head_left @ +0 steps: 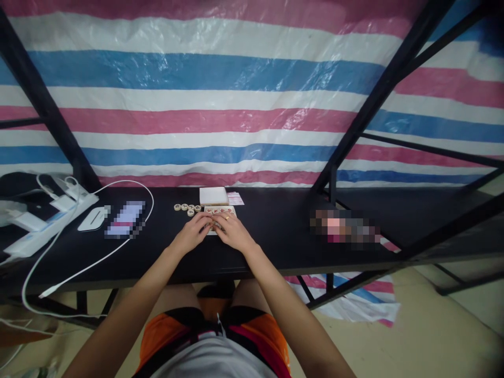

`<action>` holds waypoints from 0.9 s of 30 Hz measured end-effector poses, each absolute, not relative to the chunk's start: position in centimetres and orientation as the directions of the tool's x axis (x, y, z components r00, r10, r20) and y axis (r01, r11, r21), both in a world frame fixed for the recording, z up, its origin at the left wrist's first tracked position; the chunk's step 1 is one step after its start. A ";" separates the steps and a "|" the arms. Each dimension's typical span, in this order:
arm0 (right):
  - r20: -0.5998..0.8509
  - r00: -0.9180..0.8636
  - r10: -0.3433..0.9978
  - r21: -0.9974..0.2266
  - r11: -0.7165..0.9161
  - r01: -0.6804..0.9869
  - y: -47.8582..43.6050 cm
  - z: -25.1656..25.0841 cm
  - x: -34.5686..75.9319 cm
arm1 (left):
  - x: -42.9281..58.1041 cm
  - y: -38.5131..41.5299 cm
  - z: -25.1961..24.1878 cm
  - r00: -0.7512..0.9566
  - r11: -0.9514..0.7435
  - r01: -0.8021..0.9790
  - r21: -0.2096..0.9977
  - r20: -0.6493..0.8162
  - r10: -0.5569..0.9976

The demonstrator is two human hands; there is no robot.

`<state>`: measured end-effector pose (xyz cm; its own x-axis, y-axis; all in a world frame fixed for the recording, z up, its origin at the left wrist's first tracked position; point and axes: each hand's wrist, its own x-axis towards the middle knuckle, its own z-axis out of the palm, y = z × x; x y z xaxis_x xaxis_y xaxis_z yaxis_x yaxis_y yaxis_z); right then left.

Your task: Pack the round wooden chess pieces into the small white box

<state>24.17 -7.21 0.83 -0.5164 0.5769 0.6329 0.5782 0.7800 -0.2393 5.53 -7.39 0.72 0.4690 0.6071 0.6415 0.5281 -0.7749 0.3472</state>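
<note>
A shallow box (pixel 209 231) holding round Chinese chess pieces (pixel 222 210) lies on the black table in front of me. Over it, my left hand (pixel 196 231) and my right hand (pixel 235 232) meet with curled fingers, closed on pieces between the fingertips. The fingers hide much of the box and most of what they grip. A ring shows on my right hand. Several loose chess pieces (pixel 184 207) lie just left of the box, marked faces up. Behind it rests the white box lid (pixel 213 196).
Printed paper slips (pixel 235 198) lie beside the lid. To the left are a blurred phone (pixel 126 219), a white device (pixel 92 219), a power strip (pixel 47 223) and a white cable (pixel 94 260) crossing the table. A blurred object (pixel 342 229) sits right. Black metal posts (pixel 366 110) frame the table.
</note>
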 end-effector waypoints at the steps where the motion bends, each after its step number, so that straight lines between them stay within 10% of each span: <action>1: 0.620 -0.514 0.592 -0.253 0.772 0.584 -7.2 0.9 24.2 | 5.6 -7.5 0.8 0.475 -0.770 0.529 0.357 0.627 0.617; 14: 0.524 -0.101 0.846 -0.488 0.395 0.779 -4.8 -1.0 25.8 | 4.4 -5.6 0.2 0.215 -0.325 0.916 0.234 0.398 0.892; 27: 0.495 -0.046 0.868 -0.538 0.347 0.768 -4.4 -1.4 26.1 | 4.1 -5.5 -0.2 0.267 -0.339 0.918 0.208 0.311 0.912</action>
<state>26.07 -4.42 -1.38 -0.0462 0.8678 0.4947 0.7684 0.3474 -0.5375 4.10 -5.47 -0.16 0.2665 0.9123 0.3108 0.9177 -0.3388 0.2076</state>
